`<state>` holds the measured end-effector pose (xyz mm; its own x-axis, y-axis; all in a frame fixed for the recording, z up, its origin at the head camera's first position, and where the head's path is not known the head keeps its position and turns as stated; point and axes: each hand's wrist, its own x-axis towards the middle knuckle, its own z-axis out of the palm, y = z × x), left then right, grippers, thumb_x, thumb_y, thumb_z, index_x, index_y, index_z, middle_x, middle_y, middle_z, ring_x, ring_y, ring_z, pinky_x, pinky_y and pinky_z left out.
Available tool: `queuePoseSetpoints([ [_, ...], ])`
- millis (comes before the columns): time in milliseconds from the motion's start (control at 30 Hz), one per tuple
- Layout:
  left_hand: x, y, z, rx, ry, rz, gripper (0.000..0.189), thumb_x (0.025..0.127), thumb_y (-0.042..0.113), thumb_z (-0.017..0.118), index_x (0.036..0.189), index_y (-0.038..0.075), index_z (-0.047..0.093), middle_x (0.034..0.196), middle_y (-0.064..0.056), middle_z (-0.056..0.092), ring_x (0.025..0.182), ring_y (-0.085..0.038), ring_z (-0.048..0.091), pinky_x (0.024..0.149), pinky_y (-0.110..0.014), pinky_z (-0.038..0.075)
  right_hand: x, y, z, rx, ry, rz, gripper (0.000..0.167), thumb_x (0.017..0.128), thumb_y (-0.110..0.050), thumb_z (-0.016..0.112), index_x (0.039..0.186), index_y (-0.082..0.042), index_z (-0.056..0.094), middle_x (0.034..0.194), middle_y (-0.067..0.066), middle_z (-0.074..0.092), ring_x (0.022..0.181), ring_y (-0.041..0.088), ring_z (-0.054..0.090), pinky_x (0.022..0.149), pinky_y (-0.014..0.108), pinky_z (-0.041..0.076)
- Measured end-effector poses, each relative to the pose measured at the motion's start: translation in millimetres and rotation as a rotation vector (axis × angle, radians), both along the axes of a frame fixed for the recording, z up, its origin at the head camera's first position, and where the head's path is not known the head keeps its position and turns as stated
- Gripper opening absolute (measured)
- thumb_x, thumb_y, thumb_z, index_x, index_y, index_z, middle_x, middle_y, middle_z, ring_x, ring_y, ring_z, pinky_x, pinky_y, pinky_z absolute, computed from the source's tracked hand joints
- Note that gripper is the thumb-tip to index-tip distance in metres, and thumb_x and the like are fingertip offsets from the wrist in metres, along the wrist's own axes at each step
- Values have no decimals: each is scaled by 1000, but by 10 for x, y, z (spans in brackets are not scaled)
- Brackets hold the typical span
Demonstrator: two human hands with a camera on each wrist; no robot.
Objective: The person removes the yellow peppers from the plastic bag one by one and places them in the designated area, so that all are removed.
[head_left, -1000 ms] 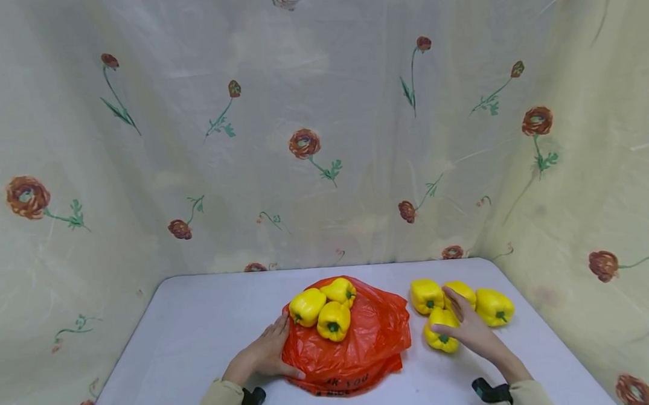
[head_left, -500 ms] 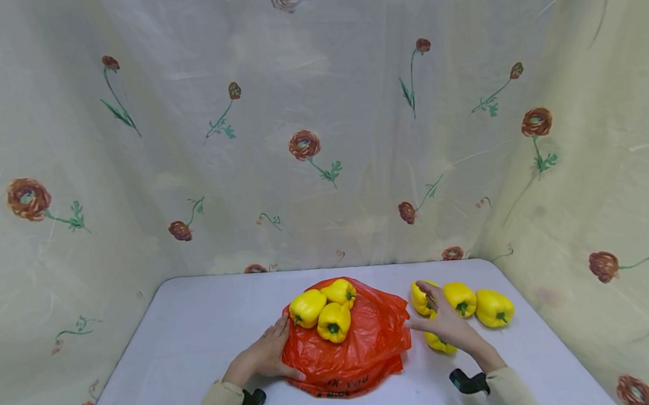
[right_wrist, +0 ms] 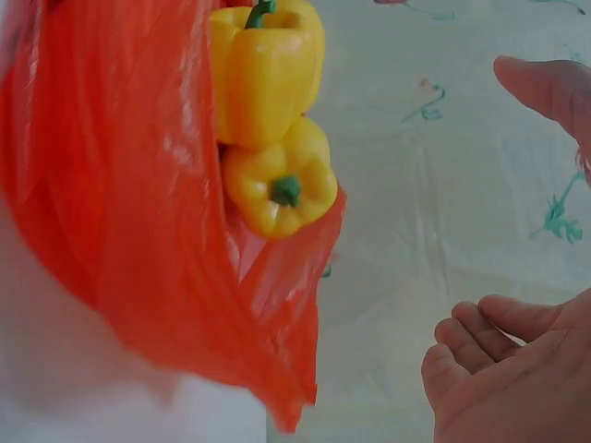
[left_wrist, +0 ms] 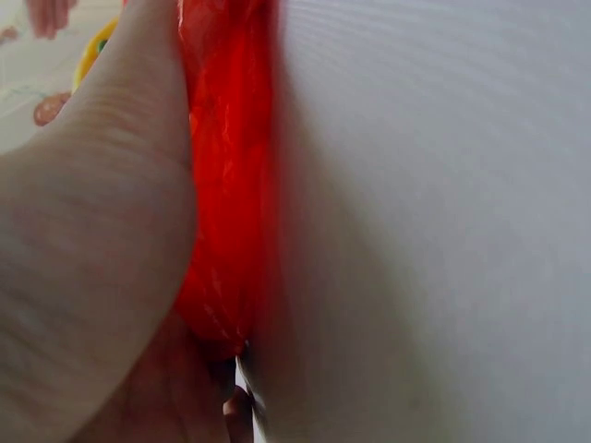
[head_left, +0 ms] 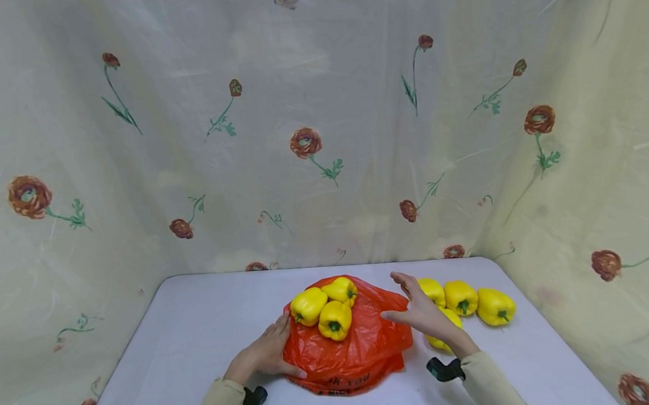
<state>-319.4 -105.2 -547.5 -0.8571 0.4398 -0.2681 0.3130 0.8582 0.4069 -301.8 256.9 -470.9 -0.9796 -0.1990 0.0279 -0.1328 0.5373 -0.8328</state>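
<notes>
Three yellow bell peppers lie grouped on a red plastic bag in the middle of the table. At the bag's left side my left hand rests with its fingers stretched out along the plastic; red film runs beside the palm in the left wrist view. My right hand hovers near the bag's right edge, thumb and fingers spread with nothing between them. In the right wrist view this spread hand faces the bag and two peppers.
To the right of the bag sit more yellow bell peppers on the white table, one partly covered by my right forearm. A flower-printed curtain hangs behind the table and along its sides.
My right hand has moved left, away from the loose peppers on the right toward the bag, carrying nothing. The left hand, bag and peppers stay where they were.
</notes>
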Motion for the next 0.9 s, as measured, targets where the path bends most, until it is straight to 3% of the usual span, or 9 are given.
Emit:
queuePoseSetpoints([
  [433,3,1,15,-1,-4,-3,130,64,73,72,154,1,12,163,-16,5,149,-32,13,120,-51,18,-171,-391,46,-10,-27,2,96,72,-54,79,148,-20,30,153,8,35,141,35,33,108,55,39],
  [900,8,-7,15,0,-9,0,131,64,76,70,154,2,11,162,-17,6,149,-33,13,120,-51,19,-238,-653,-243,-111,-75,99,82,81,-29,78,146,-8,33,149,14,39,140,37,33,113,55,31],
])
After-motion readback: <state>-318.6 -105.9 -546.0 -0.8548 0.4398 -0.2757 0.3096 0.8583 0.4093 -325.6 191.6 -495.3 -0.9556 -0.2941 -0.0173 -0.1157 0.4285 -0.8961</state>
